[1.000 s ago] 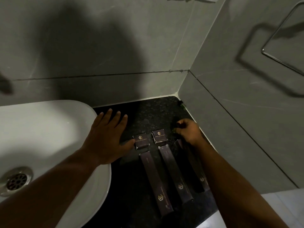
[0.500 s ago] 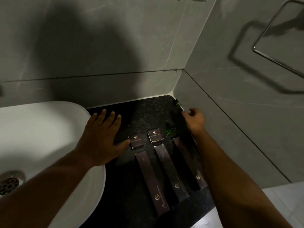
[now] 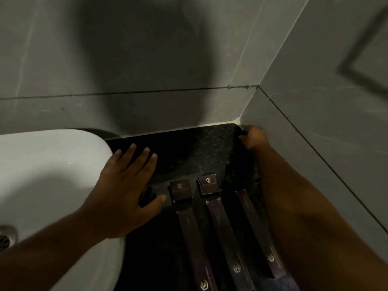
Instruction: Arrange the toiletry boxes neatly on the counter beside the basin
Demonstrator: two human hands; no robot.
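Two small square dark boxes [image 3: 181, 190] [image 3: 209, 183] lie side by side on the black counter [image 3: 189, 148]. Below them, three long dark boxes [image 3: 193, 238] [image 3: 228, 238] [image 3: 258, 232] lie parallel, running toward me. My left hand [image 3: 126, 192] rests flat across the basin rim and counter with fingers spread, its thumb tip just left of the left small box. My right hand [image 3: 253, 139] is at the far right corner of the counter, fingers curled on a small dark item [image 3: 242, 132] against the wall. My right forearm hides part of the rightmost long box.
The white basin [image 3: 52, 175] fills the left, its drain [image 3: 6, 238] at the edge of view. Grey tiled walls [image 3: 315, 143] close the counter at the back and right. A small green-tipped dark item [image 3: 228, 178] lies right of the square boxes.
My right hand has left the boxes and reached back to the far corner, closing on the small dark item there. My left hand has stayed flat in place.
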